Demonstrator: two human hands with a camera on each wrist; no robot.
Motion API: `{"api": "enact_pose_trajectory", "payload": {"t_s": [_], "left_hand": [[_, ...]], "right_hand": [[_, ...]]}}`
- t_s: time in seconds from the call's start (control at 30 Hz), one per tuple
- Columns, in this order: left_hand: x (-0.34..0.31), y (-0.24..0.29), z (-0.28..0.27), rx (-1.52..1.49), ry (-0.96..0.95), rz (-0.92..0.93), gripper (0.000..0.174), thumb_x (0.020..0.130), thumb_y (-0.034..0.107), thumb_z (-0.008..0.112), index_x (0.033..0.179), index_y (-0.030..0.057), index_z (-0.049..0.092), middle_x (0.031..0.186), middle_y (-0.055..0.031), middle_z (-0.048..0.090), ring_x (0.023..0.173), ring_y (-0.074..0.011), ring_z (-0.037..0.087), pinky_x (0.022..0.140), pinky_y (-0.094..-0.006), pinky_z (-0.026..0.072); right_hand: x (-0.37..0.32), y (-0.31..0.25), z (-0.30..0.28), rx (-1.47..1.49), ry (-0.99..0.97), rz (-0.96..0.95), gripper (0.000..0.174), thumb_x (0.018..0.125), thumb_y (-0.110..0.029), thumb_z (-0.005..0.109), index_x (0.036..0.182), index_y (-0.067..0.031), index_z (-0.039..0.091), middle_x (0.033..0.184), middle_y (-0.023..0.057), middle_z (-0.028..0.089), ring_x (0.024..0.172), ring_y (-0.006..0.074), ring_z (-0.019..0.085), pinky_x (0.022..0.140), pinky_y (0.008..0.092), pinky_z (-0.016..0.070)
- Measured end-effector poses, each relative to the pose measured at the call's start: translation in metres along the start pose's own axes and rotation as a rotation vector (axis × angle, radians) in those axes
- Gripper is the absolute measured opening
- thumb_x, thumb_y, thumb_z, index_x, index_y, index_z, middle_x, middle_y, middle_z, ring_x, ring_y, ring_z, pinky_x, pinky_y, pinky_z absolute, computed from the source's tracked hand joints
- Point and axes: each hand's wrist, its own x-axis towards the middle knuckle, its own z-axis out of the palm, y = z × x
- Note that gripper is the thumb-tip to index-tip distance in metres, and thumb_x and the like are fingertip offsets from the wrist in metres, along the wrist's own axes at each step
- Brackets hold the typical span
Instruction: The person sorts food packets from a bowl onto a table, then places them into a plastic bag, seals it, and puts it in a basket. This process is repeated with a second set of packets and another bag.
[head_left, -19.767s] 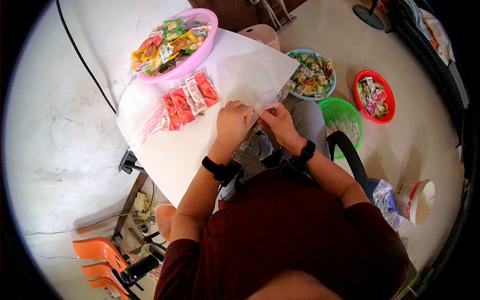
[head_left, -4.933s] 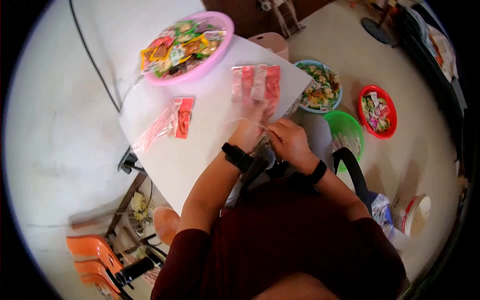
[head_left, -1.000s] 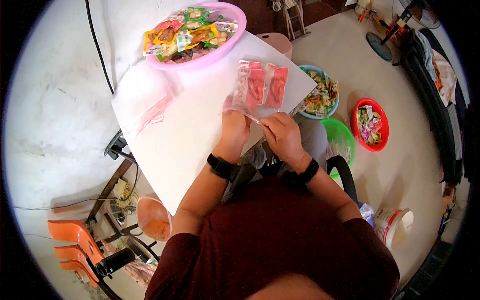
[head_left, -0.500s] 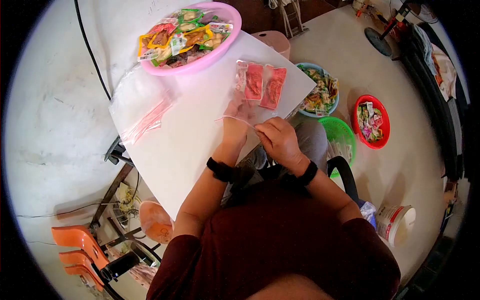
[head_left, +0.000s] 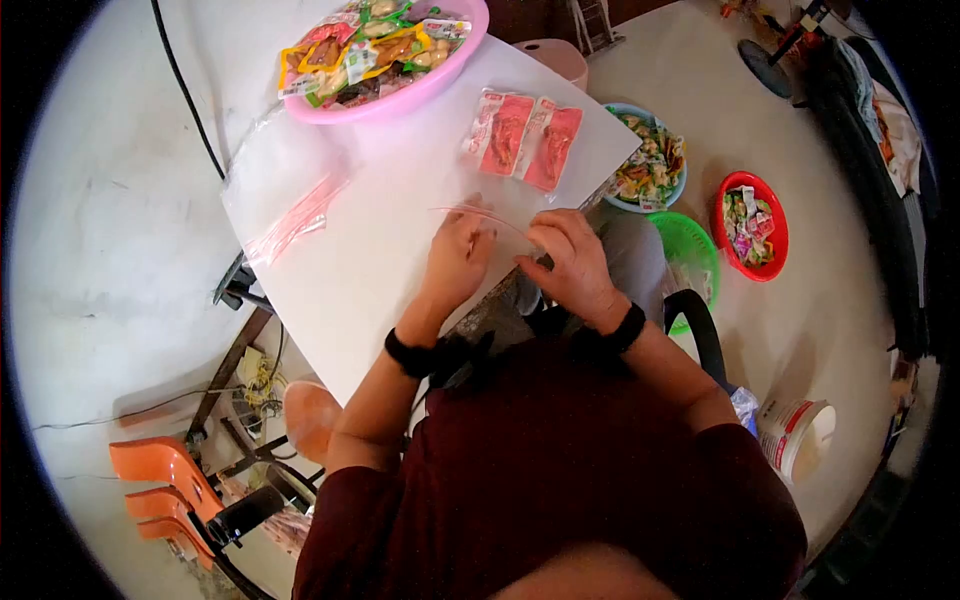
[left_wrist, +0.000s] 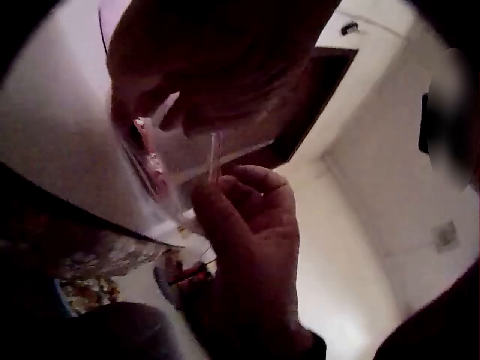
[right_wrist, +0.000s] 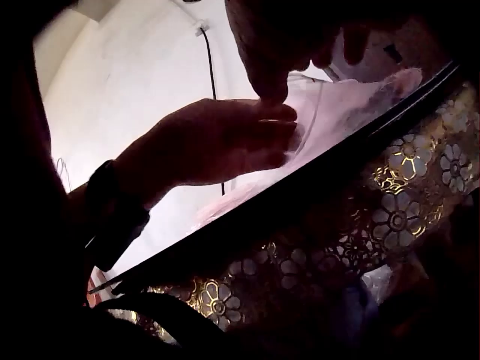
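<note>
A clear zip bag [head_left: 468, 160] with red food packets [head_left: 548, 145] inside lies on the white table, its pink-edged mouth toward the body. My right hand [head_left: 570, 258] pinches the right end of that mouth between thumb and fingers; in the left wrist view the right hand [left_wrist: 251, 225] has the pink edge at its fingertips. At the left part of the mouth is my left hand [head_left: 460, 255], its fingertips behind the pink edge. The right wrist view shows the left hand [right_wrist: 225, 139] with fairly straight fingers against the film.
A stack of flat pink-edged bags [head_left: 300, 220] lies at the table's left. Behind stands a pink basin [head_left: 430, 95] heaped with food packets. On the floor to the right are a blue basin [head_left: 648, 160], a green basket [head_left: 690, 245] and a red basin [head_left: 750, 225], all with contents.
Red packets formerly loose at the left are now gone from there, and the bag holds red packets. In the last second the filled bag slid slightly away from the body and the hands spread apart.
</note>
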Motion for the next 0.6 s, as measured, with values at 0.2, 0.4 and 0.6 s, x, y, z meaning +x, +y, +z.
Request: {"api": "enact_pose_trajectory", "payload": {"t_s": [0.2,0.4,0.6], "left_hand": [[-0.016,0.022,-0.051,0.590,-0.179,-0.036,0.034,0.082,0.007,0.062,0.114,0.0141,0.068,0.118,-0.0140,0.059,0.107,-0.0316,0.057,0.084,-0.0403,0.0488],[0.011,0.010,-0.054,0.972,0.061,0.352,0.031,0.079,0.008,0.059,0.107,0.0167,0.069,0.120,-0.0080,0.053,0.111,-0.0261,0.051,0.089,-0.0446,0.0402],[0.035,-0.007,-0.074,0.865,-0.019,0.438,0.013,0.078,0.012,0.059,0.087,0.0106,0.068,0.103,-0.0038,0.058,0.103,-0.0234,0.053,0.085,-0.0403,0.0415]], "right_hand": [[-0.018,-0.002,-0.007,-0.173,-0.144,-0.164,0.034,0.073,-0.014,0.073,0.105,-0.0163,0.063,0.128,0.0131,0.052,0.123,0.0369,0.047,0.097,0.0519,0.0415],[-0.008,-0.005,-0.006,-0.459,-0.181,-0.162,0.021,0.078,-0.015,0.062,0.100,-0.0136,0.064,0.132,0.0141,0.051,0.129,0.0368,0.042,0.103,0.0524,0.0381],[0.012,0.020,-0.034,-0.346,-0.252,-0.186,0.014,0.075,-0.014,0.062,0.088,-0.0093,0.062,0.103,0.0099,0.063,0.103,0.0289,0.060,0.091,0.0448,0.0466]]}}
